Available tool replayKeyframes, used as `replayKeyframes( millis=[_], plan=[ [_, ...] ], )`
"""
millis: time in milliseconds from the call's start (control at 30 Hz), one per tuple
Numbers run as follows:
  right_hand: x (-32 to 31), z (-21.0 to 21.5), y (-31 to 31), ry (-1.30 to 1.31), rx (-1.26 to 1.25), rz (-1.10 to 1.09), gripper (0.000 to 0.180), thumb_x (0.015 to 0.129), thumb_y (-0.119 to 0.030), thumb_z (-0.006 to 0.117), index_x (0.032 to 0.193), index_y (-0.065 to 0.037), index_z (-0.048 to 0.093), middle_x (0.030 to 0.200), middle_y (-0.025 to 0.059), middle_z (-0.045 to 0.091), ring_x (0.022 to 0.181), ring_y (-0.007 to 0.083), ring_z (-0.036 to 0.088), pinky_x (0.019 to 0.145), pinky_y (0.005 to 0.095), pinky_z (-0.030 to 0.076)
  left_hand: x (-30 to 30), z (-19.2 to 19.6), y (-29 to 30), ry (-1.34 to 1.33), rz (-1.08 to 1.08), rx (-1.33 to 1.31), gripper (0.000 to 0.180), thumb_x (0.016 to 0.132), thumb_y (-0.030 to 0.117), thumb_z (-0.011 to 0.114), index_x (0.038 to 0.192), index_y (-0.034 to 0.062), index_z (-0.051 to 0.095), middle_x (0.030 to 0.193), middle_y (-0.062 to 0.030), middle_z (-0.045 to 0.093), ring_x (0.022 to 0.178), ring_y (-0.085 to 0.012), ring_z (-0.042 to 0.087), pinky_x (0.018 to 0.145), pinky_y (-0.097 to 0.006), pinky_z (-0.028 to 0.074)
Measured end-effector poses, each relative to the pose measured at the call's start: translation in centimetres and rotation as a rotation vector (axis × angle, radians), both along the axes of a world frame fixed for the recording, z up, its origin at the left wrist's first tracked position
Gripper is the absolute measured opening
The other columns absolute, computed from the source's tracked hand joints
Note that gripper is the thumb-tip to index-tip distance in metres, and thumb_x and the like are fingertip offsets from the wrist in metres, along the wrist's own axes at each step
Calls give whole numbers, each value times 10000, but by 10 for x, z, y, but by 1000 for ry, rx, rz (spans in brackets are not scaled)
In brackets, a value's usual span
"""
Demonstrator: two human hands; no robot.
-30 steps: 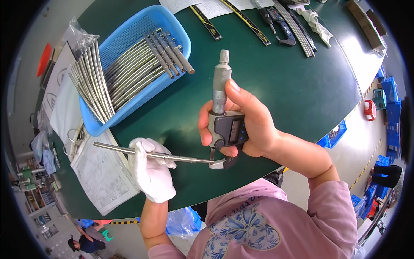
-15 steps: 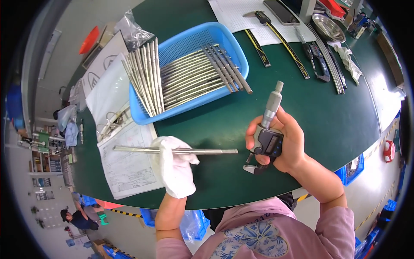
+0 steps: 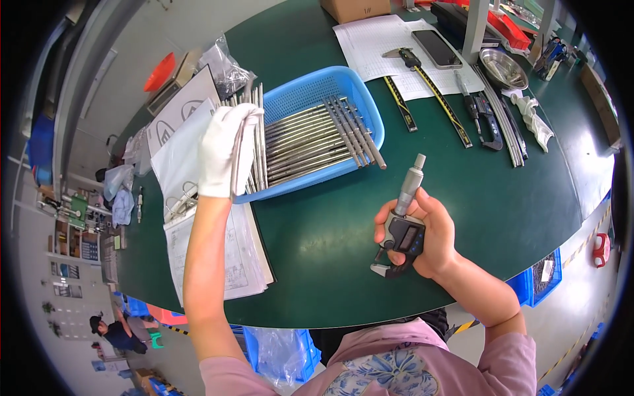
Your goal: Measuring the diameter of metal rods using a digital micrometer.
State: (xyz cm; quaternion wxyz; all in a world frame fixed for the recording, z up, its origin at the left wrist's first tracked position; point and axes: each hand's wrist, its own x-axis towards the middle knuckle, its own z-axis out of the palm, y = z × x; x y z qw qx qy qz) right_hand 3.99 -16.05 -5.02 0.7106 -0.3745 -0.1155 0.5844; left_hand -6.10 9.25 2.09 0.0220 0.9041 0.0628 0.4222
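Now | left hand (image 3: pixel 224 148): metal rod (image 3: pixel 236 165) over blue basket (image 3: pixel 310 92) | right hand (image 3: pixel 429 234): micrometer (image 3: pixel 403 228)

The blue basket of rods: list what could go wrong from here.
1. The rod in the gloved left hand is going among rods stacked on end at the blue basket rim; they might topple out.
2. The micrometer hangs in the bare right hand near the table edge; a slip could drop it.
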Motion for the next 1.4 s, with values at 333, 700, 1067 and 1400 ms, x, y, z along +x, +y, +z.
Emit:
replayKeyframes(
  millis=[333, 700, 1067, 1400],
  plan=[
    [0, 1, -1, -17, -52, 25, 521, 791, -456, 317, 839, 24, 516, 681, 154, 551, 387, 158, 438, 385, 247, 372, 32, -16, 31, 644, 492, -1056, 385, 812, 344, 504, 634, 11, 577, 502, -54, 478, 417, -140, 412, 433, -275, 339],
    [1, -2, -2, -1, -18, 46, 479, 754, -419, 355, 854, 19, 524, 690, 141, 551, 402, 164, 445, 390, 250, 370, 46, -24, 11, 754, 836, -228, 389, 761, 398, 534, 848, 19, 552, 825, -180, 602, 828, -316, 581, 739, -381, 455],
    [-1, -4, -2, -30, -20, 46, 439, 741, -403, 414, 859, 6, 519, 688, 101, 546, 404, 126, 422, 421, 247, 356, 80, -48, -16, 702, 76, 289, 112, 734, 180, 520, 819, 112, 494, 743, -99, 541, 628, -266, 578, 545, -361, 472],
    [0, -4, -1, -53, -21, 38, 452, 721, -394, 393, 861, 17, 519, 703, 142, 548, 414, 160, 440, 399, 255, 370, 26, -33, -24, 66, 45, 49, 203, 711, 38, 518, 887, 134, 490, 678, -37, 534, 571, -206, 563, 488, -309, 442]
  ],
)
